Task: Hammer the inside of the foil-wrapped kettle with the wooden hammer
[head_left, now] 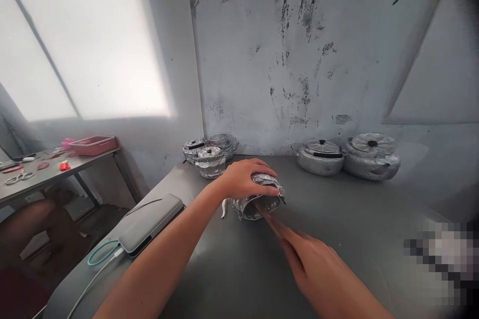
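Note:
My left hand lies over the top of a small silver metal pot tipped on its side on the dark table, fingers wrapped round its rim. My right hand reaches toward the pot's mouth with its fingers stretched out straight, the fingertips at or just inside the opening. Whether they hold anything is unclear.
Several small lidded silver pots stand at the back left of the table, two larger lidded pots at the back right. A grey power bank with a cable lies at the left edge. A side table holds a pink tray and scissors.

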Demonstrator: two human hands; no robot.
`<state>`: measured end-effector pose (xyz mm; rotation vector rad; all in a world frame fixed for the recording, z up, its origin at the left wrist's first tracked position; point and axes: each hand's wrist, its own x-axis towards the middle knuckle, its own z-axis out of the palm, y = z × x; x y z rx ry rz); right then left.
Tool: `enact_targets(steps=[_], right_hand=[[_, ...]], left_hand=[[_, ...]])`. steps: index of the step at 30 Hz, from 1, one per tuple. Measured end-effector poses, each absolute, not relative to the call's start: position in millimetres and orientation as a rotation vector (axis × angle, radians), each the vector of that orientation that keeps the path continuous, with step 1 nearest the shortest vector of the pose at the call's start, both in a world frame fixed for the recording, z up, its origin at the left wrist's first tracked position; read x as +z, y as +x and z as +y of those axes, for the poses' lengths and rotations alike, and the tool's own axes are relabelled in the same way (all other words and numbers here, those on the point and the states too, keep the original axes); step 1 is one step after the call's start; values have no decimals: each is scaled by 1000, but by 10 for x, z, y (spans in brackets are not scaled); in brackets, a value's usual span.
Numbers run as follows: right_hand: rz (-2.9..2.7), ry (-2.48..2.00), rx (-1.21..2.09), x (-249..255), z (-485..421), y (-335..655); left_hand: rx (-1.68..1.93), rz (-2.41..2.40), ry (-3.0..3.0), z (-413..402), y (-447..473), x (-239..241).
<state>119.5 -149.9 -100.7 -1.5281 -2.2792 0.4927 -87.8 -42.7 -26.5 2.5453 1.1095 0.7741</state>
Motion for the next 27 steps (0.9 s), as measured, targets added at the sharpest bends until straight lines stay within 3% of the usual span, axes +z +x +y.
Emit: enact_targets(steps=[27], right_hand=[[-2196, -1476, 728, -897, -1532, 1188]], left_hand=[[768, 1153, 2457, -479, -820, -277]])
